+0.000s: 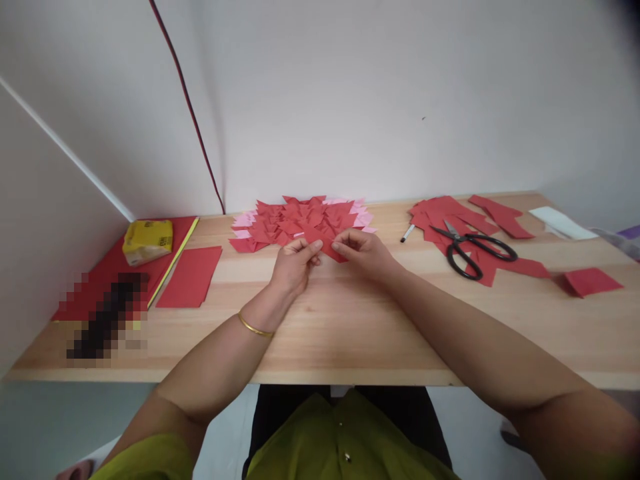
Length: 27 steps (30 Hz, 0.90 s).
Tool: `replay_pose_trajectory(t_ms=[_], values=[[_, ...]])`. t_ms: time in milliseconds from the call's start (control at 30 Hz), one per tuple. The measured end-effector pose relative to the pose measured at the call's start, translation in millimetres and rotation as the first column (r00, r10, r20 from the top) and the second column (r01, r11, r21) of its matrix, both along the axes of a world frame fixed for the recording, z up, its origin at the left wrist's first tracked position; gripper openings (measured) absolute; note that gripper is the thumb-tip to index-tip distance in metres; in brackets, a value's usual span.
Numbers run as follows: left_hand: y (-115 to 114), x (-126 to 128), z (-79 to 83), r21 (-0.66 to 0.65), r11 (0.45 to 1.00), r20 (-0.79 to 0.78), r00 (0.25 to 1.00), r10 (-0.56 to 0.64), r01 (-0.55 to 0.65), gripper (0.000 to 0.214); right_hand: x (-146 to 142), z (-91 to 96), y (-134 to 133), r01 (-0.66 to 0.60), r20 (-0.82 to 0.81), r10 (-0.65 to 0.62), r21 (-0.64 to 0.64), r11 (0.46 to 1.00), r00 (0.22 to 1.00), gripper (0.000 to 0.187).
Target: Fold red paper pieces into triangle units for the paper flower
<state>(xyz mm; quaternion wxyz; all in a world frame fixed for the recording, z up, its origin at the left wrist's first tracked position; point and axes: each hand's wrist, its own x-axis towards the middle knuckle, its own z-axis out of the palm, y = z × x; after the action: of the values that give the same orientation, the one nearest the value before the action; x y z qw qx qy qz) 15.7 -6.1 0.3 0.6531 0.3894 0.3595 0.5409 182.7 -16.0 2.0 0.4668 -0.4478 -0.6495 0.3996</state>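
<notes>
Both hands meet over the middle of a wooden table (350,333). My left hand (295,261) and my right hand (364,252) each pinch a side of one small red folded paper piece (330,249), fingers closed on it. Just behind it lies a pile of folded red and pink paper pieces (300,221), fanned out against the wall. A gold bangle circles my left wrist.
Black scissors (473,252) rest on red paper scraps (450,213) at the right, a pen (407,233) beside them. One red square (590,281) lies far right. At the left are red sheets (190,275), a yellow packet (147,241) and a blurred dark object.
</notes>
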Motion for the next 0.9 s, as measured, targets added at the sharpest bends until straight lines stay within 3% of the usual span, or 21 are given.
replay_pose_trajectory(t_ms=[267,433,600,767,900], values=[[-3.9,1.5,-0.8,-0.082,0.989,0.008,0.992,-0.123,0.123,0.027,-1.8,3.2,-8.5,0.087,0.09,-0.095,0.092,0.992,0.991,0.026],[-6.6,2.0,-0.5,-0.099,0.991,-0.005,0.996,-0.089,0.088,0.028,-1.9,2.9,-10.1,0.081,0.098,-0.093,0.121,0.989,0.991,0.024],[-6.8,1.8,0.5,0.004,0.993,-0.058,0.991,-0.119,0.119,0.026,-1.1,7.6,-11.1,0.059,0.146,-0.085,0.174,0.983,0.986,0.018],[-7.7,2.9,-2.6,0.073,0.997,-0.135,0.991,-0.016,0.026,0.022,-3.0,7.7,-12.0,0.01,0.155,-0.051,0.258,0.966,0.987,0.012],[-11.9,7.0,-1.1,0.129,0.991,-0.096,0.995,-0.019,0.031,0.017,-7.0,9.1,-14.3,0.02,0.123,-0.046,0.206,0.978,0.991,0.01]])
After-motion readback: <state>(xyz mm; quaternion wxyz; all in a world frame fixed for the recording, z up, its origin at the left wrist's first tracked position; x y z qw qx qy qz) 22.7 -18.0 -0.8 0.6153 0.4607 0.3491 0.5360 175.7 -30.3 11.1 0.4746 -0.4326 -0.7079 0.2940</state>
